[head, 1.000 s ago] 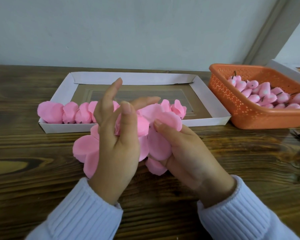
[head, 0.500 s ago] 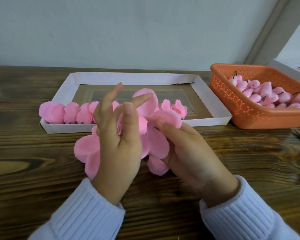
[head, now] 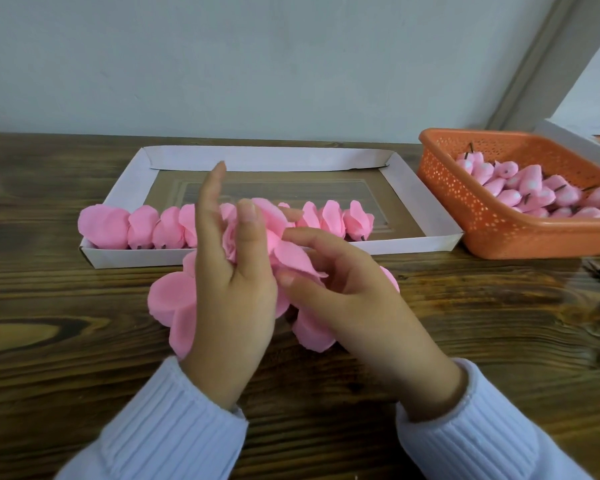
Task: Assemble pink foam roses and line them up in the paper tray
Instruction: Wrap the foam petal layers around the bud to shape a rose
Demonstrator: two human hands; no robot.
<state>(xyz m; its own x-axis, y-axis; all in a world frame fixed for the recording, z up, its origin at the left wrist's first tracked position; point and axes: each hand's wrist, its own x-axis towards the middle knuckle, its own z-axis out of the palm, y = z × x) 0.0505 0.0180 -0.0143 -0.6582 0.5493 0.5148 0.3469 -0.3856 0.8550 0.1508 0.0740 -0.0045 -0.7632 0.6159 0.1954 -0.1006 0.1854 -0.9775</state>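
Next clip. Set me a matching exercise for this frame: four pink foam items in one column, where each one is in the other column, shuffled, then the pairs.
1. finished roses
2. rose buds
3. half-made rose
4. loose petals

A. in the orange basket
B. held between the left hand and right hand
C. lying on the table under the hands
D. lined along the near wall of the paper tray

Pairs: 1-D, 2-A, 3-B, 4-C
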